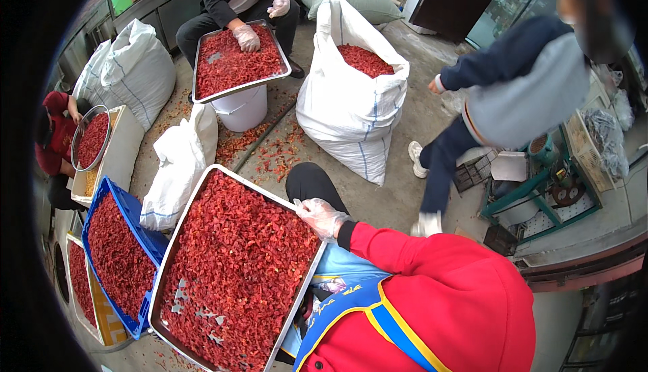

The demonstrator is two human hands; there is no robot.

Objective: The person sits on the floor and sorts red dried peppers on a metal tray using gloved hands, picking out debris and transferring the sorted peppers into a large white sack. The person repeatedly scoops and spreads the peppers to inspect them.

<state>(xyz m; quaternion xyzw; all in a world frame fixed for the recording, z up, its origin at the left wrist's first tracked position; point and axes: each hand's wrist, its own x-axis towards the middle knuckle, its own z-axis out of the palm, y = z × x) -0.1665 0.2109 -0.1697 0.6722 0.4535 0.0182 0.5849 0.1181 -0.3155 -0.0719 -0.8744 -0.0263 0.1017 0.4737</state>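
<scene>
My right hand (322,218), in a clear plastic glove, grips the near rim of a large metal tray (313,270). The tray is spread with red dried chilli pieces (238,255), and bare metal shows through in patches toward its lower left. My left hand is out of view. Under the forearm lies light blue cloth, and my blue apron (349,303) with yellow trim crosses a red top. Against the tray's left side leans a blue plastic crate (104,182) of similar red pieces.
A co-worker's gloved hand (246,38) touches chilli in another tray (238,88) on a white bucket (245,111). An open woven sack (349,114) stands ahead. Another person (526,83) walks at right, near a green metal frame (539,195). At left, someone holds a round sieve (75,144).
</scene>
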